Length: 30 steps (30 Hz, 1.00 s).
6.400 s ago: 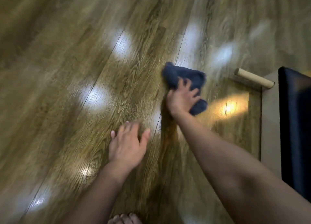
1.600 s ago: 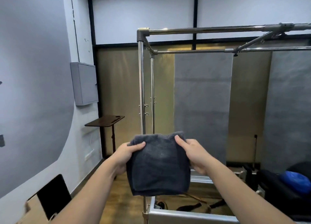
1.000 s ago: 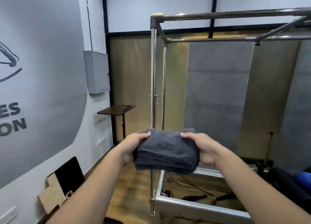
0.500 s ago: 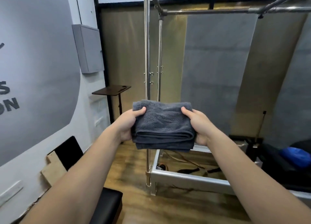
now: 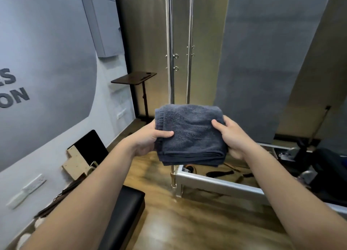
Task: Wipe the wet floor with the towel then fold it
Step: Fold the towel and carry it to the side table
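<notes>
A person is holding one dark grey towel (image 5: pixel 189 135) out in front of them with two bare hands, above a wooden floor (image 5: pixel 197 223). The towel is folded into a flat, thick rectangle, with several stacked layers showing along its near edge. The left hand (image 5: pixel 150 138) is gripping the towel's left side, its thumb lying across the top surface and its fingers curling underneath. The right hand (image 5: pixel 232 137) is gripping the right side in the same manner, thumb on top, fingers wrapping under the edge. Both forearms are reaching in from the bottom corners of the view.

Behind the towel, two shiny metal poles (image 5: pixel 170 43) are standing upright side by side, rising from the corner of one low metal frame (image 5: pixel 216 184) on the floor. To the left, one small dark table (image 5: pixel 134 77) on a single thin stand is sitting by the wall, and one grey cabinet (image 5: pixel 103 24) is hanging on the wall above it. One black padded bench (image 5: pixel 124 212) is sitting under the left forearm.
</notes>
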Available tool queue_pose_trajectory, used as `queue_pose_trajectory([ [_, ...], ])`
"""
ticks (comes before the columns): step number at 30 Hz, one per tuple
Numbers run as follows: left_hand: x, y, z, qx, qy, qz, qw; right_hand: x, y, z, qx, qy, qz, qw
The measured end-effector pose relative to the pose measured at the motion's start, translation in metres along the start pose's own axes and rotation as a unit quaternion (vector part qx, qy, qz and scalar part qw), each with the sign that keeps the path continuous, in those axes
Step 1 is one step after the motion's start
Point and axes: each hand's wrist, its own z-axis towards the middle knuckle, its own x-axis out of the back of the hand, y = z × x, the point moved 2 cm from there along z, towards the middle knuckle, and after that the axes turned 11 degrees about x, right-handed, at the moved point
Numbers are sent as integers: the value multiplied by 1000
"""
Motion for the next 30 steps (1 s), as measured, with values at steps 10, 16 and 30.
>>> queue_pose_trajectory([
  [10,39,-3,28,29,96,39,994,-16,33,77,-3,-117,6,993],
  [16,86,6,18,24,173,29,984,-66,43,123,-7,-209,-21,978],
  [30,284,24,99,27,182,9,983,-218,102,256,18,-200,-120,972],
])
